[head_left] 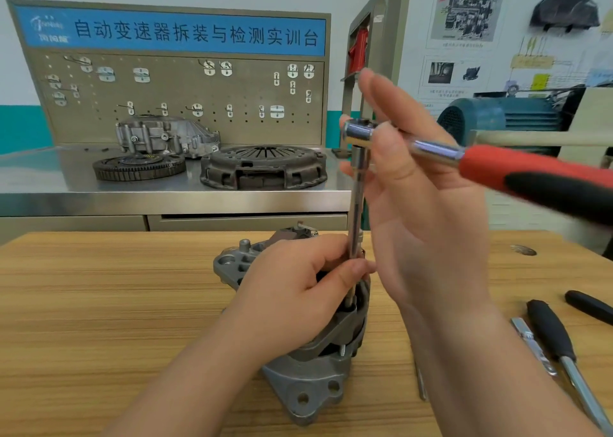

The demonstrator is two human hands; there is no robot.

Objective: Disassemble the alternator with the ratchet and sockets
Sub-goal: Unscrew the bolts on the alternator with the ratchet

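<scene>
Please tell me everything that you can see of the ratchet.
The ratchet has a shiny metal head and shaft and a red and black grip, blurred, pointing right. It sits high above the alternator on a long thin bar that runs down to it. The right hand, fingers straight, lies against its head; the left hand pinches the bar low down.

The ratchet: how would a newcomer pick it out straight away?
Start at the wooden table with the grey alternator in its middle. A steel extension rises from it to the ratchet, in front of the right hand. Unlike the black-handled tools lying alongside, its handle is red and black.
</scene>
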